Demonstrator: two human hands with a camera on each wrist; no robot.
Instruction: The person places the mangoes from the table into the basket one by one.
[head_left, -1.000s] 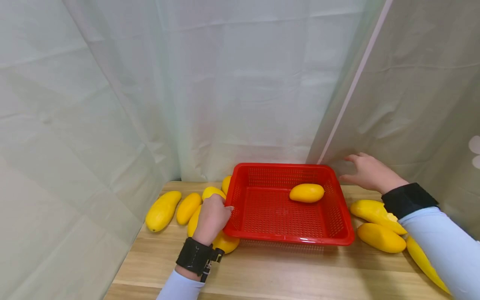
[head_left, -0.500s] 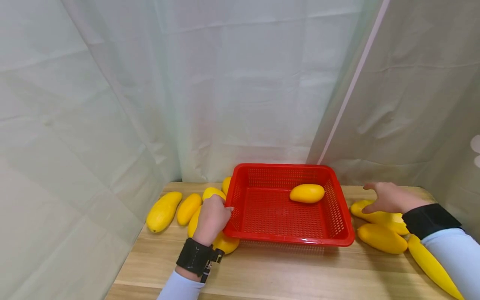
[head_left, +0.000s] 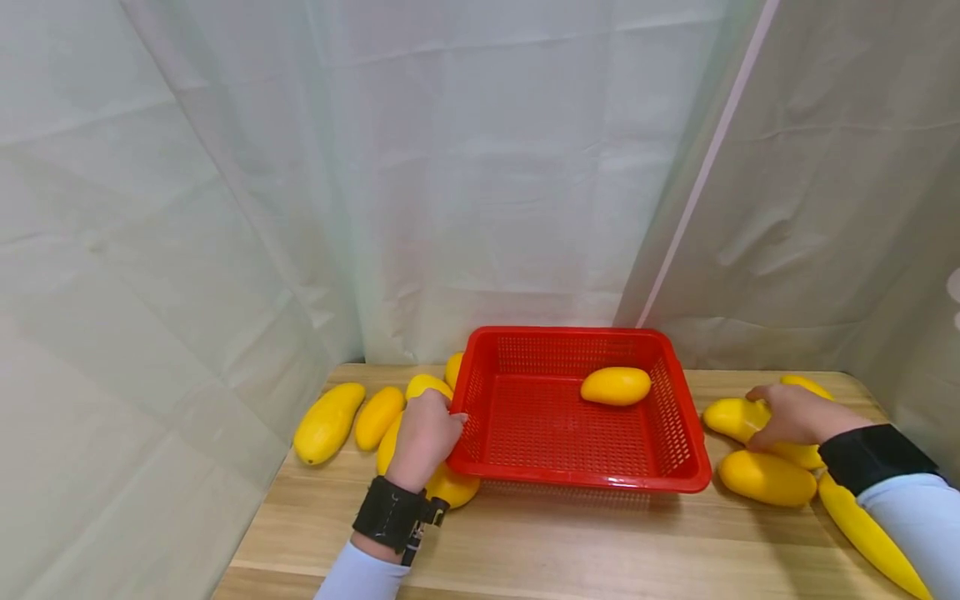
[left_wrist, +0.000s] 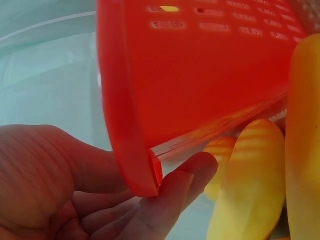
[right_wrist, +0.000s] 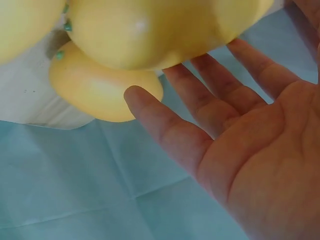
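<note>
- Left hand [head_left: 424, 437] grips the left rim of the red basket [head_left: 480, 398]; in the left-wrist view, fingers [left_wrist: 185, 187] curl under the rim edge with the palm on the outside. Judged: this steadies the basket on the bench [head_left: 525, 542].
- Basket sits mid-bench, against the curtain; one mango [head_left: 616, 386] lies inside, toward the far right wall.
- Right hand [head_left: 787, 414] lies atop a mango [head_left: 731, 417] in the group right of the basket. In the right-wrist view, fingers [right_wrist: 210, 100] are extended, barely curved, against the fruit's skin; not closed round it. Judged: the hand is settling on it, no grip made.
- Same group: a second mango [head_left: 767, 477] just in front of the touched one, a long one [head_left: 862, 527] along the right edge, and one tip [head_left: 806, 384] showing behind the hand.
- Left group: five mangoes [head_left: 326, 422] beside the basket, partly under the left hand; nearest ones touch the basket wall.
- Fruit sits both sides, within each hand's reach.
</note>
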